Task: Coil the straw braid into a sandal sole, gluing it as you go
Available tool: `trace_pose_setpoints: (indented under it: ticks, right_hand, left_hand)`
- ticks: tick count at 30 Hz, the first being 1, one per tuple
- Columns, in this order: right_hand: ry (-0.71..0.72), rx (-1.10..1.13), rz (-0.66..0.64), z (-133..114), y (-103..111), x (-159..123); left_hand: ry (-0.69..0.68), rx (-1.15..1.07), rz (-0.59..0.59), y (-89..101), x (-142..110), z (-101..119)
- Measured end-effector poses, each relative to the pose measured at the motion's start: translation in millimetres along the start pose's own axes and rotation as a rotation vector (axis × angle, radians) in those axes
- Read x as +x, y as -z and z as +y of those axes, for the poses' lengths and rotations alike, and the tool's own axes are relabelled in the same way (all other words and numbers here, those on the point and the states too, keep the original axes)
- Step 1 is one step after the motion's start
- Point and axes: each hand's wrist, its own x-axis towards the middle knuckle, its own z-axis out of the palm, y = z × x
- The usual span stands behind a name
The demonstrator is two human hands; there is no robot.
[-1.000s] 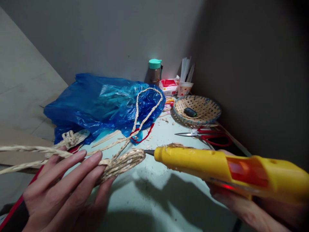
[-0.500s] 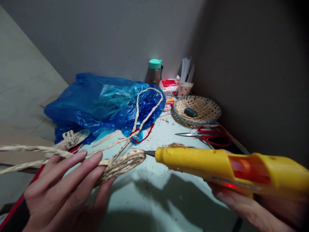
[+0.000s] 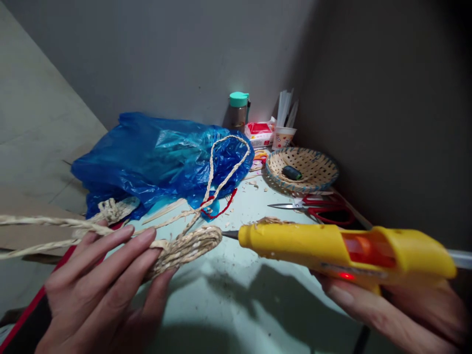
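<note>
A pale green table (image 3: pixel 236 287) is standing against a grey wall (image 3: pixel 177 59), with plant-fibre scraps lying across it. The glue gun (image 3: pixel 291 242) is now sitting slightly differently from a moment ago: its back end is coming fully into view, and a pale stick (image 3: pixel 463 259) is now showing behind it. The nozzle (image 3: pixel 230 235) is staying at the rounded end of the folded braid (image 3: pixel 193 248), touching it or nearly so, which suggests the aim is holding while the rear is shifting.

The left hand (image 3: pixel 99 295) is pinching the braid, its fingers stretched along the top and the thumb pressing from below. The right hand (image 3: pixel 391 314) is wrapping around the gun from underneath, thumb lying along its side; the other fingers are mostly hidden. A red light (image 3: pixel 346 276) is glowing on the gun.

A long braid loop (image 3: pixel 211 167) is resting over a blue bag (image 3: pixel 147 152). To the right, scissors (image 3: pixel 285 206) are lying in front of a woven basket (image 3: pixel 317 172) holding a dark spool (image 3: pixel 292 172).

Dark lettering is running along the gun, but it is too blurred to read. The red and white packet (image 3: pixel 258 134) and paper cup (image 3: pixel 283 138) are carrying print too small to make out, so no brand is showing clearly.
</note>
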Motion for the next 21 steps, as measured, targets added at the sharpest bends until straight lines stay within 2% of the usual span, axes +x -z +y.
trace_pose_setpoints:
  ticks: [3,5,6,7,9,11,16,21]
  right_hand:
    - [0.125,-0.292,0.116,-13.2,-13.1,4.6]
    - [0.082,-0.303,0.099,-20.2,-17.6,15.9]
    - [0.033,-0.233,0.051,-23.9,-19.5,23.1]
    - [-0.021,-0.128,-0.011,-27.6,-21.7,30.6]
    - [-0.117,0.122,-0.097,-34.2,-26.7,44.0]
    - [-0.165,0.297,-0.135,-37.6,-32.1,52.6]
    - [-0.22,0.415,-0.106,-25.7,-38.9,49.8]
    - [-0.399,0.5,-0.068,1.0,-33.2,26.5]
  left_hand:
    - [0.004,0.002,0.003,-1.5,1.2,2.5]
    - [0.013,-0.029,0.021,-3.1,2.3,5.9]
    - [0.031,-0.055,0.034,-4.1,3.1,8.0]
    - [0.02,-0.074,-0.006,-5.0,4.2,10.3]
    - [0.152,-0.149,0.021,-6.1,6.3,14.2]
    - [0.227,-0.217,0.051,-5.9,7.3,15.6]
    - [0.351,-0.335,0.034,0.4,0.3,8.7]
    - [0.533,-0.478,-0.046,4.1,-4.4,7.1]
